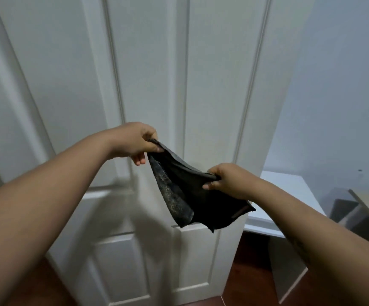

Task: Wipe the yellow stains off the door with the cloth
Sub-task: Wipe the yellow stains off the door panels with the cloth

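I am watching both hands stretching the dark cloth [185, 191] in front of the white door [148, 69]: left hand [135, 142] pinching one corner, right hand [225, 180] gripping another. I am reading no writing anywhere.

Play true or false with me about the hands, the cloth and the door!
1. Both hands hold the cloth. True: the left hand and right hand each pinch an edge.
2. The cloth is bright yellow. False: it is dark, nearly black.
3. The cloth is pressed flat on the door. False: it hangs stretched between the hands, in front of the door.
4. The door is white with long panels. True.
5. A white table stands to the right of the door. True.
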Demonstrator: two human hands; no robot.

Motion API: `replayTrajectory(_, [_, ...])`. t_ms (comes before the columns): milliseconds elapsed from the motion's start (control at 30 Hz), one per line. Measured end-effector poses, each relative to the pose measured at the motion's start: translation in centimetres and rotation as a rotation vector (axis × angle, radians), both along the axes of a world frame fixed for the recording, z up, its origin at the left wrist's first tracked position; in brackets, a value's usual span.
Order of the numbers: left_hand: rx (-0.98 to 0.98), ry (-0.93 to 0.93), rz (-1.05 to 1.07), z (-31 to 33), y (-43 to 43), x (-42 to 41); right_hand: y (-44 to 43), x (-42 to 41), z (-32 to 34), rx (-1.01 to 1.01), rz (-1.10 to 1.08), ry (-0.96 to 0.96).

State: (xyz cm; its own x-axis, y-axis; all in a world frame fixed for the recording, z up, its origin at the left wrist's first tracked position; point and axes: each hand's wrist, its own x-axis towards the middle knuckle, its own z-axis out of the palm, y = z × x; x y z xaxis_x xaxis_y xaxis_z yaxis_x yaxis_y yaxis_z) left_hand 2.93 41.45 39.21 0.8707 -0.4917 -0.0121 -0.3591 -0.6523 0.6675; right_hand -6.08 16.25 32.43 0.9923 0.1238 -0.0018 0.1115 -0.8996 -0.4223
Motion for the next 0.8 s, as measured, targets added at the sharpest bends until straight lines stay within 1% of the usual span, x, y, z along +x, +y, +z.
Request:
replayTrajectory(33, [0.003, 0.053, 0.030, -0.7, 0.9, 0.0, 0.8, 1.0, -0.2, 0.042, -0.012, -0.023])
replayTrajectory(67, [0.006, 0.102, 0.057, -1.5, 1.6, 0.0, 1.7, 1.9, -0.4, 0.179, -0.050, -0.044])
replayTrajectory(100, [0.004, 0.148, 0.074, -2.5, 2.1, -0.1, 2.5, 2.6, -0.4, 0.380, -0.089, -0.043])
replayTrajectory(167, [-0.021, 0.233, 0.079, -4.8, 2.9, -0.3, 5.4, 3.8, -0.5, 0.779, -0.123, 0.063])
replayTrajectory(200, [-0.032, 0.265, 0.064, -6.0, 3.0, -0.4, 6.8, 4.2, -0.7, 0.901, -0.128, 0.084])
replayTrajectory(233, [-0.041, 0.288, 0.046, -7.1, 3.2, -0.4, 8.5, 4.9, -1.1, 0.962, -0.138, 0.047])
replayTrajectory(267, [-0.050, 0.292, 0.021, -8.0, 3.1, -0.4, 9.9, 5.3, -1.4, 0.960, -0.155, -0.041])
replayTrajectory(333, [-0.066, 0.273, -0.011, -9.5, 3.1, -0.2, 12.4, 6.3, -2.1, 0.913, -0.178, -0.235])
replayTrajectory(400, [-0.074, 0.247, -0.008, -10.6, 3.3, 0.2, 13.8, 7.5, -2.9, 0.900, -0.153, -0.369])
replayTrajectory(433, [-0.082, 0.246, -0.003, -11.0, 3.6, 0.6, 14.2, 8.4, -3.4, 0.858, -0.128, -0.423])
replayTrajectory(533, [-0.083, 0.229, 0.029, -12.1, 4.8, 1.6, 14.7, 10.9, -4.7, 0.565, -0.070, -0.612])
replayTrajectory(600, [-0.071, 0.212, 0.065, -12.8, 5.6, 2.1, 15.1, 12.2, -5.4, 0.421, -0.067, -0.693])
replayTrajectory(667, [-0.059, 0.213, 0.087, -13.9, 6.3, 2.6, 15.8, 13.1, -6.8, 0.243, -0.011, -0.753])
replayTrajectory(700, [-0.046, 0.207, 0.094, -14.4, 6.6, 2.7, 16.1, 13.4, -7.6, 0.104, 0.034, -0.783])
replayTrajectory(767, [-0.009, 0.194, 0.103, -15.5, 7.3, 3.0, 16.3, 13.6, -9.9, -0.180, 0.091, -0.790])
replayTrajectory(800, [0.013, 0.189, 0.096, -16.0, 7.8, 3.3, 16.1, 13.7, -10.9, -0.264, 0.113, -0.767])
